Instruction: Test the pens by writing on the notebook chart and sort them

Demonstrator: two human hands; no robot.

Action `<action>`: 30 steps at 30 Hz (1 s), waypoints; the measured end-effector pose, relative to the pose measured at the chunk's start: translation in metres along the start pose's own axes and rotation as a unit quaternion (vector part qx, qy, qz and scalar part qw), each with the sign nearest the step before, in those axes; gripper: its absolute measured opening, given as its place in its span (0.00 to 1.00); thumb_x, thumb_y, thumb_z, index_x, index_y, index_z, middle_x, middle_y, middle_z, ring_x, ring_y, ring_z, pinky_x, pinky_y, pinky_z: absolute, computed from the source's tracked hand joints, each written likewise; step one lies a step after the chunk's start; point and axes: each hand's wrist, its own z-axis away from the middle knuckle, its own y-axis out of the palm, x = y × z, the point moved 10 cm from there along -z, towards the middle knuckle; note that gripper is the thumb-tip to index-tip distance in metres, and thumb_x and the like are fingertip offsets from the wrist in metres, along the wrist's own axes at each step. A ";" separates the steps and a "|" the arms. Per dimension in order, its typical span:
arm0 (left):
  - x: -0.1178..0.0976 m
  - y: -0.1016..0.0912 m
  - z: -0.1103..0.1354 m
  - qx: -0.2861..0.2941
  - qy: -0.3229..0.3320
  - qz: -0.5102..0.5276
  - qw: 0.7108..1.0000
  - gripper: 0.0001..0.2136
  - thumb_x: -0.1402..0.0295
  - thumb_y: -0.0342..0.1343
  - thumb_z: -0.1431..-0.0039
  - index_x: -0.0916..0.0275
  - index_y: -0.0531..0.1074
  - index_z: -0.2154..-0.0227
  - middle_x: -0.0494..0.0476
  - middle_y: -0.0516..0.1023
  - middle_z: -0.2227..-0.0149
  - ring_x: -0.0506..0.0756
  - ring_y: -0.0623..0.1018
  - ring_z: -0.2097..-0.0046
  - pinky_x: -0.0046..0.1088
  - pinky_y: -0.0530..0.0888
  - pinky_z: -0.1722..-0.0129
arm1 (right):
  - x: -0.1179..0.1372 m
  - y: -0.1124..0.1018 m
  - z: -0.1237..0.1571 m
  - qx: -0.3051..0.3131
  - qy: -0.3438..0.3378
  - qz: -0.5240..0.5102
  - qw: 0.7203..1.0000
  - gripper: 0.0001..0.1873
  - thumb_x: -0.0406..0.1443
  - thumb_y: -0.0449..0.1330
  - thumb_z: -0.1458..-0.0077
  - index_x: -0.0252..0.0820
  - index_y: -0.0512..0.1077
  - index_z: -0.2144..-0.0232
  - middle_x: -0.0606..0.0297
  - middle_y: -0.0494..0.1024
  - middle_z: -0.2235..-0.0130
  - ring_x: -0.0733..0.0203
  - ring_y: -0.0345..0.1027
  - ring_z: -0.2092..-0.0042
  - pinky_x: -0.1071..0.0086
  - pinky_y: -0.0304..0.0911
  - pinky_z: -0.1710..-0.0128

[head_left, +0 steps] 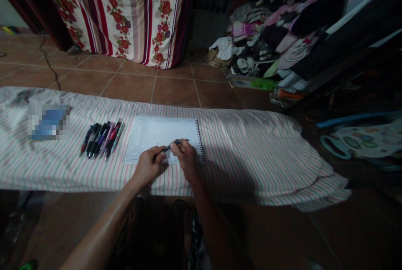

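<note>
Workpiece: one slim, dark-barrelled pen (pixel 167 148), held at a slant above the lower part of the notebook page.
Left hand: the left hand (pixel 150 164) is curled in, with thumb and fingers pinched around the pen's lower-left end; no gap visible in the grip.
Right hand: the right hand (pixel 187 159) is curled in, with thumb and fingertips pinched on the pen's upper-right portion; part of the barrel is hidden by the fingers.
Step in hand: judged to be two-handed handling of the pen, one end per hand; whether it is being turned or pulled cannot be told.
Next move: appears to call for a steady fingertip hold at both ends, with the pen clear of the paper.
Notebook: one white-paged, spiral-bound notebook (pixel 160 129), flat and open to view, wire binding at its right edge, fine marks on the page.
Pen row: at least seven pens of mixed dark, purple, pink and pale colours (pixel 102 138), side by side left of the notebook; overlap prevents an exact count.
Blue item: one blue, roughly rectangular object (pixel 50 122), far left; pixelated, identity not readable.
Support: one long worktop under a white cloth with pink and dark stripes (pixel 251 153).
</note>
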 end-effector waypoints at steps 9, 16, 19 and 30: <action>0.002 0.017 0.002 0.077 -0.096 0.195 0.973 0.11 0.62 0.54 0.53 0.66 0.71 0.78 0.46 0.61 0.84 0.45 0.59 0.81 0.22 0.57 0.81 | 0.008 0.003 0.003 0.049 0.029 -0.114 0.992 0.12 0.40 0.59 0.56 0.40 0.71 0.67 0.68 0.74 0.73 0.65 0.67 0.69 0.72 0.61 0.70; 0.002 0.016 0.002 0.073 -0.090 0.211 0.971 0.13 0.61 0.56 0.54 0.67 0.74 0.72 0.48 0.65 0.81 0.45 0.61 0.80 0.23 0.58 0.79 | 0.006 0.002 0.005 0.069 0.028 -0.117 0.990 0.16 0.40 0.58 0.52 0.41 0.74 0.60 0.67 0.75 0.71 0.65 0.66 0.69 0.71 0.61 0.68; 0.007 0.011 0.003 0.035 -0.088 0.184 0.978 0.11 0.62 0.55 0.54 0.67 0.74 0.75 0.48 0.65 0.83 0.46 0.61 0.80 0.24 0.59 0.78 | 0.008 -0.003 0.003 0.031 0.005 -0.094 0.995 0.12 0.40 0.60 0.54 0.40 0.75 0.67 0.68 0.75 0.73 0.65 0.66 0.69 0.71 0.61 0.67; -0.006 0.001 0.004 -0.056 0.039 -0.003 0.998 0.11 0.68 0.49 0.48 0.63 0.75 0.67 0.53 0.72 0.75 0.52 0.71 0.69 0.29 0.67 0.66 | 0.006 -0.008 0.009 -0.092 0.015 0.028 0.995 0.15 0.46 0.58 0.55 0.42 0.62 0.79 0.73 0.66 0.80 0.66 0.61 0.77 0.72 0.56 0.76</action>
